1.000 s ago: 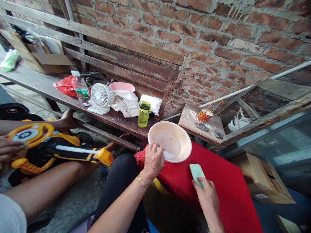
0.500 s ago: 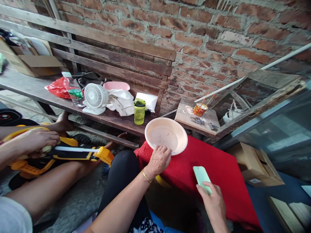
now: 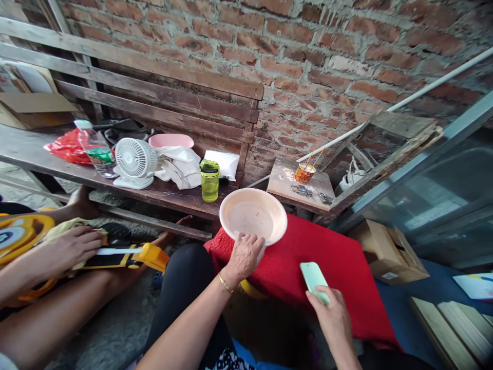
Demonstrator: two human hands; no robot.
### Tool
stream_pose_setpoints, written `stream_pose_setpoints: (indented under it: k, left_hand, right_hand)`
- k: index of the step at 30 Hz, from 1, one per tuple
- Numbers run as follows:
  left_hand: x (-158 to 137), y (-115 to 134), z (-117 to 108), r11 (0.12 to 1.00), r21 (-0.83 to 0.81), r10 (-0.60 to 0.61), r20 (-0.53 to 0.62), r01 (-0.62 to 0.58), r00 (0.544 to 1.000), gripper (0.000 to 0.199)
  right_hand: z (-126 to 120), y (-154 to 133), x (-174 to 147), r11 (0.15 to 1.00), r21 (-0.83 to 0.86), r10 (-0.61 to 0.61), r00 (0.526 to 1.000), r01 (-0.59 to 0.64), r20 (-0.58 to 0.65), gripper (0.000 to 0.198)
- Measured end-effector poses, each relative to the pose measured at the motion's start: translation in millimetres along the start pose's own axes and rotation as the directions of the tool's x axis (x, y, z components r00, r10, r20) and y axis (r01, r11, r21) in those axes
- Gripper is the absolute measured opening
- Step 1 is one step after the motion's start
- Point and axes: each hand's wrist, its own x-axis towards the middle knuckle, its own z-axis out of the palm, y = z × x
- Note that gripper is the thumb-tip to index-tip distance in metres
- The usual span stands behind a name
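Note:
My left hand [image 3: 246,253] has its fingers curled over the near rim of a pale pink plastic basin [image 3: 227,226]. Dark specks show at the bottom of the basin, which rests on a red cloth [image 3: 285,267]. In my right hand [image 3: 334,311] is a mint-green flat piece [image 3: 314,276] with rounded corners and a small hole at its far end. My thumb and fingers close on its near end, over the red cloth. Its underside is hidden, so its kind cannot be made out.
Along the bench [image 3: 173,198] stand a fan [image 3: 134,159], a plastic bottle [image 3: 96,151] and a green cup [image 3: 210,182]. A paper cup with sticks [image 3: 305,173] sits on a small board. At left, another person's hand [image 3: 73,246] holds a cloth on a yellow-black object [image 3: 127,254]. Right: a cardboard box [image 3: 379,252].
The view has shifted slightly to the right. My hands keep their hold on the basin and the mint-green piece. More of the cloth under the other person's hand shows.

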Motion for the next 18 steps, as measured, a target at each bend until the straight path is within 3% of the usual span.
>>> stream_pose_setpoints:
  k: [2,4,6,8,11,14,16,18]
  left_hand:
    - [0.2,0.9,0.1,1.000,-0.004,-0.012,-0.012,0.012,1.000,0.006]
    - [0.0,1.4,0.3,1.000,-0.006,-0.014,-0.029,0.014,0.999,0.005]
    - [-0.7,1.1,0.6,1.000,-0.003,-0.006,-0.044,0.005,0.999,0.006]
    - [-1.3,0.6,0.9,1.000,-0.005,-0.002,-0.057,0.002,0.998,0.007]
    - [-1.2,0.2,0.4,1.000,-0.018,-0.002,-0.056,0.001,0.998,0.008]
    - [-0.3,0.5,-0.5,1.000,-0.013,-0.005,-0.044,0.004,0.999,0.008]
    - [0.2,0.9,-0.5,1.000,-0.013,-0.008,-0.050,0.007,0.999,0.007]
    - [0.2,1.0,0.3,1.000,-0.020,-0.008,-0.064,0.006,0.998,0.007]
  right_hand:
    - [15.4,-29.0,-7.8,0.986,0.052,-0.162,0.985,0.159,0.062,0.040]
    - [32.8,-56.6,-15.2,0.947,0.060,-0.322,0.935,0.316,0.152,0.026]
    - [41.5,-65.7,-16.3,0.918,0.037,-0.394,0.895,0.395,0.210,0.017]
    - [36.5,-49.8,-9.5,0.936,0.012,-0.347,0.916,0.352,0.198,0.016]
    - [11.0,-0.5,7.9,0.995,-0.030,-0.095,0.993,0.097,0.071,0.027]
    - [-7.6,25.0,18.0,0.997,-0.043,0.069,0.997,-0.071,-0.041,0.035]
    - [-3.0,11.8,16.8,1.000,0.005,0.007,0.999,-0.007,-0.048,0.033]
    - [14.7,-18.7,12.8,0.989,0.060,-0.134,0.991,0.133,0.018,0.027]
